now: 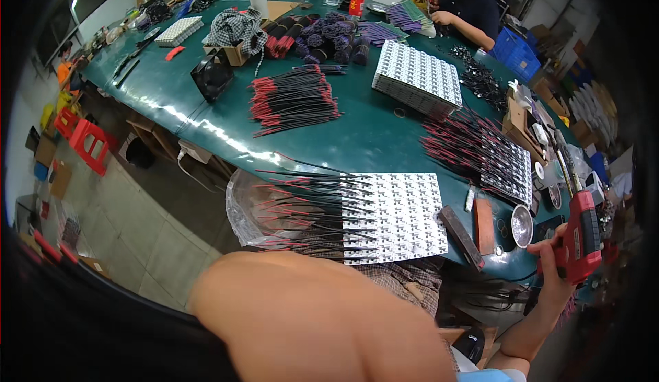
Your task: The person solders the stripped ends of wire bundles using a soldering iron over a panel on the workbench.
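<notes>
At the right edge of the table my right hand (552, 265) is wrapped round a red and black soldering gun (582, 238), its tip pointing away from me. My left hand or forearm (316, 313) fills the lower middle, very close and blurred; its fingers do not show. Just beyond it a white panel of small circuit boards (401, 214) lies at the table's near edge. Black wires with red ends (302, 207) run leftward from the panel's left half, over a clear plastic bag (240, 210). My left arm hides what lies below the panel.
A dark bar (461, 236), a reddish block (484, 225) and a metal bowl (522, 227) stand right of the panel. Behind are a wired panel (506, 166), stacked white panels (417, 76) and a wire pile (292, 100). A masked person (467, 11) works at the far side.
</notes>
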{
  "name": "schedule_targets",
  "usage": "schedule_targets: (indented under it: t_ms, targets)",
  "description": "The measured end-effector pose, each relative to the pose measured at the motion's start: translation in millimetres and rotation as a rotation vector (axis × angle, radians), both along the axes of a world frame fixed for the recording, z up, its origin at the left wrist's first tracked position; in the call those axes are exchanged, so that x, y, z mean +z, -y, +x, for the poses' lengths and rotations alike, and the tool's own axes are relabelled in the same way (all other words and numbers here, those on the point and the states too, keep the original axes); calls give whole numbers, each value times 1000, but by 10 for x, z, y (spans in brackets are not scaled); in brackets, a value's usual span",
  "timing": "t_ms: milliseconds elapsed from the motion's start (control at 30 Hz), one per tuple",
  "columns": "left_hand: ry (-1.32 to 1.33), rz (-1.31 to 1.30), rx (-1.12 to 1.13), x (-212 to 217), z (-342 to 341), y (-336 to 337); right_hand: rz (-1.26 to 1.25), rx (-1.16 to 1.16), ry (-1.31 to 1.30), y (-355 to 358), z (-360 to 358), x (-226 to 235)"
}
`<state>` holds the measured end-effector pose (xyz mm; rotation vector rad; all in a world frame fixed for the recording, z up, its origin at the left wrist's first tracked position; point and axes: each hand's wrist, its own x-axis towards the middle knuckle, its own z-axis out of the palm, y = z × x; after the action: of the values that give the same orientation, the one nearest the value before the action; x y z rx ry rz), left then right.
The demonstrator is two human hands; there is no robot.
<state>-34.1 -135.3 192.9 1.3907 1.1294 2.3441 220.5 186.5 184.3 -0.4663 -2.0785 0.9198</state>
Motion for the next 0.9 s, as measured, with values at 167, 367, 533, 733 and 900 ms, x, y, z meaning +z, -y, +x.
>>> schedule_targets:
  t_ms: [167,367,533,733,900]
  targets:
    - [19,38,-43,-118,-76,232,146,-217,54,108,194,421]
    - [35,53,-69,-159,-122,403,252,-378,151,-365,638,1087]
    - [32,55,-66,-69,-86,241,207,-256,-10,-404,619,1019]
    - [45,2,-148,-62,-302,106,28,-184,-128,-362,543,485]
    - [129,-114,-248,-92,-400,-646,-215,-119,-34,-141,185,105]
